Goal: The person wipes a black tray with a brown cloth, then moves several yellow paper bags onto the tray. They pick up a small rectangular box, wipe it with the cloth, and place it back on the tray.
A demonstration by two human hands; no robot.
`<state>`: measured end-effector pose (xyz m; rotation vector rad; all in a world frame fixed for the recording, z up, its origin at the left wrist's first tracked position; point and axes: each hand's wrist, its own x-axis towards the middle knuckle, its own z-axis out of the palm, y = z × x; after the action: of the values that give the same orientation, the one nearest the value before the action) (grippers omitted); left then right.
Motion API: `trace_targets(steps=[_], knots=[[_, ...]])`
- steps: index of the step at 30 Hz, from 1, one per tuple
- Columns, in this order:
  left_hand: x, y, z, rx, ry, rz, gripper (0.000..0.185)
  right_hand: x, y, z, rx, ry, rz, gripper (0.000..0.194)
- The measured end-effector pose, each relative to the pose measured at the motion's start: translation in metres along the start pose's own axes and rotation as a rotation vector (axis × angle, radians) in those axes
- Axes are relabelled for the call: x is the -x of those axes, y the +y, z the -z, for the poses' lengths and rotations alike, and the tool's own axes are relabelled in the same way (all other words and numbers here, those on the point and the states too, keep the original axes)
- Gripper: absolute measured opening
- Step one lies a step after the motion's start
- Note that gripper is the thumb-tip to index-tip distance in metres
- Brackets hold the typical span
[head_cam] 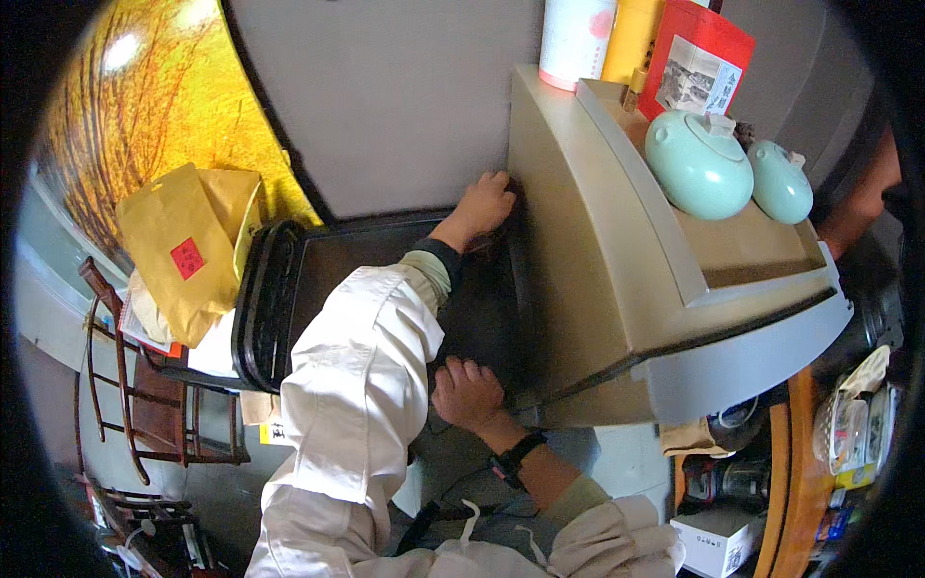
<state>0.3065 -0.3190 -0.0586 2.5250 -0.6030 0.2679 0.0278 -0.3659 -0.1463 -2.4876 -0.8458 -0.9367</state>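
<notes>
My left hand [485, 207], fingers curled, is at the back of a dark, tray-like surface [347, 253], close against the side of a large beige housing [571, 238]. My right hand [470, 394], with a black band on its wrist, is near the front of the same dark surface, its knuckles bent. What the fingers of either hand touch or grip is hidden. The white left sleeve [361, 332] covers part of the dark surface. A stack of black plastic trays or lids [264, 311] stands at its left end.
Two pale green ceramic jars [697, 170] sit in the housing's top recess, before a red packet [697, 65]. Gold paper pouches [181, 246] lean at left, above a wooden chair [155, 404]. A wooden shelf [788, 469] and white box [712, 545] are lower right.
</notes>
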Motion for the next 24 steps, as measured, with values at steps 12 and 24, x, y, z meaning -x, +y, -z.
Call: trace_targets(steps=[12,24], knots=[[0.124,0.076,0.015,-0.098,0.169,-0.313,0.024,-0.002,-0.008,0.014,-0.081,-0.036,-0.099,0.019],[0.2,0.109,0.009,-0.026,0.246,-0.481,0.019,0.106,-0.005,0.084,-0.074,0.079,-0.316,0.023]])
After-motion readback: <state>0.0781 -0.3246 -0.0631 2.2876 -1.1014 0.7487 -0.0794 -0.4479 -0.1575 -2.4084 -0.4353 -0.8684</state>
